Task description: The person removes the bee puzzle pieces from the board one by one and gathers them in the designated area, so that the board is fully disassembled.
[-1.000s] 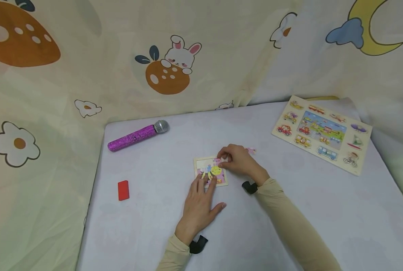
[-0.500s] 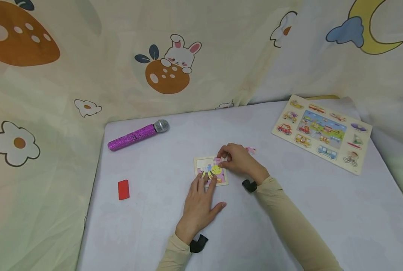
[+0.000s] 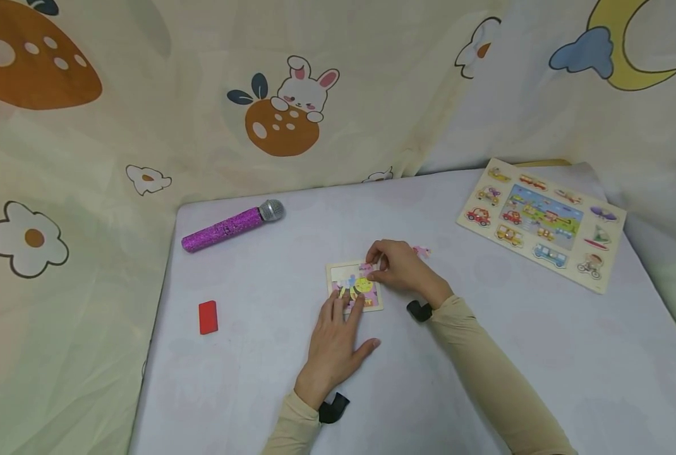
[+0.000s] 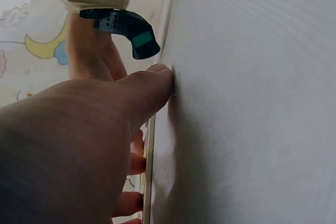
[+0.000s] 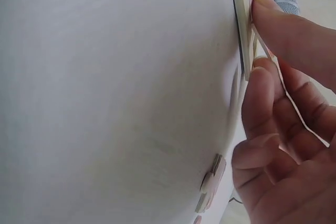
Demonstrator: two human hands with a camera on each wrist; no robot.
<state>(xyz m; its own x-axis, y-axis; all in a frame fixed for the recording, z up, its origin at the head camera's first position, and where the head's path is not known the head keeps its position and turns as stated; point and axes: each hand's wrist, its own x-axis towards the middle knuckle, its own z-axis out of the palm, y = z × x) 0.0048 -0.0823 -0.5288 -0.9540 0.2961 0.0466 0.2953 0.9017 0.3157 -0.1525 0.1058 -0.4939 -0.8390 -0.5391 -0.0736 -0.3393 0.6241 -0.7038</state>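
A small square jigsaw puzzle in a pale wooden frame (image 3: pixel 329 278) lies mid-table, showing a yellow cartoon figure on pink and purple. My left hand (image 3: pixel 333 351) rests its straight fingertips on the puzzle's near edge, thumb spread out to the side. At the far right corner my right hand (image 3: pixel 402 268) pinches a thin puzzle piece (image 5: pixel 263 43) between thumb and fingers. In the right wrist view that piece stands tilted against the frame's edge. Behind the right hand, a loose pink puzzle piece (image 3: pixel 422 251) lies on the table. The left wrist view shows the left thumb (image 4: pixel 152 85) close over the tabletop.
A purple glitter microphone (image 3: pixel 224 230) lies at the back left, and a red block (image 3: pixel 207 318) sits nearer on the left. At the back right is a wooden vehicle puzzle board (image 3: pixel 577 272). Patterned cloth hangs behind the white-covered table (image 3: pixel 258 379).
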